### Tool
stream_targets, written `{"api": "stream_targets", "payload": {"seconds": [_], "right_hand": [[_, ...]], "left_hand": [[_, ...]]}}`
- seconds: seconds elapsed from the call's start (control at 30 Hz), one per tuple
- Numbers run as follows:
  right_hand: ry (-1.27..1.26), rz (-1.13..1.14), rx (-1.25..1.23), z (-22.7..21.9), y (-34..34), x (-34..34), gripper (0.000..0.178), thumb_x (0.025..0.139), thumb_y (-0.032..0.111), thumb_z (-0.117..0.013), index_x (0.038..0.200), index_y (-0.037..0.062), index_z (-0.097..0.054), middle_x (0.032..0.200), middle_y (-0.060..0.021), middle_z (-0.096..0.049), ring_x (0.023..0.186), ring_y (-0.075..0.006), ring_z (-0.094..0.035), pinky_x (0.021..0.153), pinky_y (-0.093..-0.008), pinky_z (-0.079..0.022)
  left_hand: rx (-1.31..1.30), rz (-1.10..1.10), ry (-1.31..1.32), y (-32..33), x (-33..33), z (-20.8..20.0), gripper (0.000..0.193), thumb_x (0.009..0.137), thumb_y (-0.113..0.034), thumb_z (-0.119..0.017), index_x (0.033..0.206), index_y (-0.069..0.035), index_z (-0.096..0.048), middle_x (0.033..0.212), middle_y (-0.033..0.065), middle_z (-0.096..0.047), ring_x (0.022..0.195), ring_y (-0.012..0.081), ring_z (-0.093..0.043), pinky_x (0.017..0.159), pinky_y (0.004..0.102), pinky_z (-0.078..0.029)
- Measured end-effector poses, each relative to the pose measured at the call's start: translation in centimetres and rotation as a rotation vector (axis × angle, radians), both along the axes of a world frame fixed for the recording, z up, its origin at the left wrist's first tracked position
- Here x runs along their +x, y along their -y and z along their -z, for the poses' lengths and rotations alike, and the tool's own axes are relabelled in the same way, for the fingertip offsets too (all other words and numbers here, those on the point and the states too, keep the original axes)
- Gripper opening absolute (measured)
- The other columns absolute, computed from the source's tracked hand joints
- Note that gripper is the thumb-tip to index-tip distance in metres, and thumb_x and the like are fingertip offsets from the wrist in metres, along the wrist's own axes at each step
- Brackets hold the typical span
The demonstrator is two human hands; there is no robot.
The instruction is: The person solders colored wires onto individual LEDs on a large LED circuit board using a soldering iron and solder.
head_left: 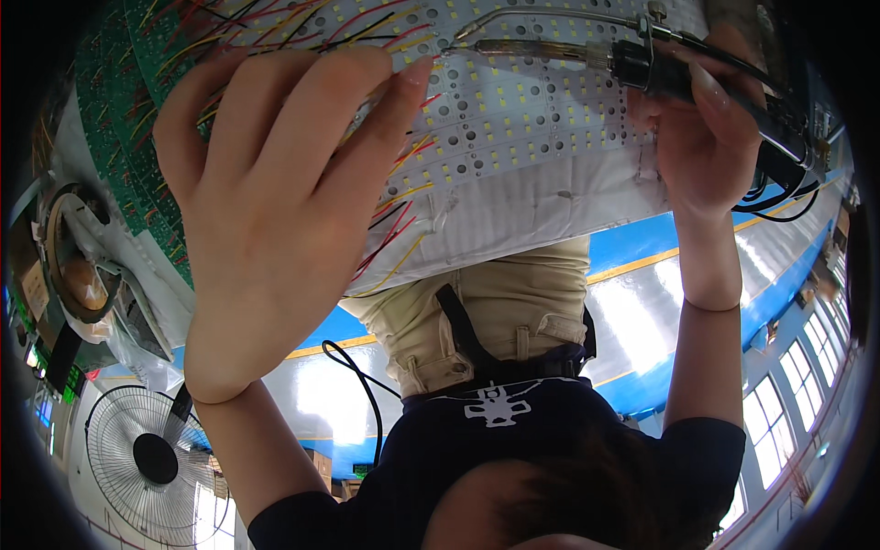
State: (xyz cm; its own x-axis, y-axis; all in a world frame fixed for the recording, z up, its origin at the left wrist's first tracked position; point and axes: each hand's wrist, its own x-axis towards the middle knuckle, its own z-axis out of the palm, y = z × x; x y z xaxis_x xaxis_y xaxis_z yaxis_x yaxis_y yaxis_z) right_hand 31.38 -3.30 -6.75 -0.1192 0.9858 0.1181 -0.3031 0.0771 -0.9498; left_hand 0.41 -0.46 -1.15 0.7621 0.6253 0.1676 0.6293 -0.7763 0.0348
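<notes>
My right hand (706, 151) is closed around the black handle of a soldering iron (632, 64). A thin curved metal feed tube (550, 16) is clamped along the iron and bends down toward its tip. The tip reaches a white LED board (513, 115) with rows of small yellow LEDs and round holes. Close to that tip, my left hand (270, 174) pinches what looks like a thin red wire (436, 57) between thumb and forefinger. The other left fingers curl over the board, hiding part of it. Red, yellow and black wires (396, 225) stick out around this hand.
Green circuit boards (119, 128) with more wires lie at the left. White wrapping (550, 197) covers the near table edge. A roll of tape (78, 252) stands at the far left, above a floor fan (156, 458). Black cables (779, 206) hang at the right.
</notes>
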Motion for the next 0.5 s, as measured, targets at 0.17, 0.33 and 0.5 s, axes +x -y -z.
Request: {"api": "stream_targets", "payload": {"seconds": [0.17, 0.33, 0.5], "right_hand": [[0.035, 0.169, -0.038, -0.71, 0.3, -0.83, 0.027, 0.09, 0.006, -0.037, 0.107, -0.011, -0.048, 0.109, -0.0294, -0.057, 0.077, -0.0339, -0.062, 0.057, -0.0379, -0.05], [-0.022, 0.013, 0.03, -0.29, -0.07, -0.41, 0.027, 0.09, 0.006, -0.036, 0.108, -0.011, -0.047, 0.108, -0.0297, -0.057, 0.077, -0.0334, -0.062, 0.057, -0.0384, -0.051], [-0.031, 0.013, -0.019, -0.62, -0.2, -0.46, 0.028, 0.089, 0.006, -0.037, 0.109, -0.0115, -0.046, 0.107, -0.03, -0.057, 0.075, -0.0339, -0.062, 0.058, -0.0386, -0.052]], "left_hand": [[0.021, 0.007, 0.008, 0.01, -0.04, -0.15, 0.033, 0.076, -0.014, -0.062, 0.109, -0.017, -0.068, 0.104, -0.0041, -0.056, 0.097, 0.0186, -0.052, 0.092, 0.0382, -0.034], [0.038, 0.007, -0.011, 0.09, -0.11, -0.07, 0.033, 0.076, -0.014, -0.062, 0.109, -0.017, -0.068, 0.105, -0.0044, -0.056, 0.099, 0.0191, -0.051, 0.092, 0.0382, -0.033], [0.022, 0.005, -0.011, 0.05, -0.08, -0.15, 0.033, 0.076, -0.014, -0.062, 0.109, -0.016, -0.068, 0.106, -0.0044, -0.056, 0.1, 0.0193, -0.051, 0.093, 0.0381, -0.033]]}}
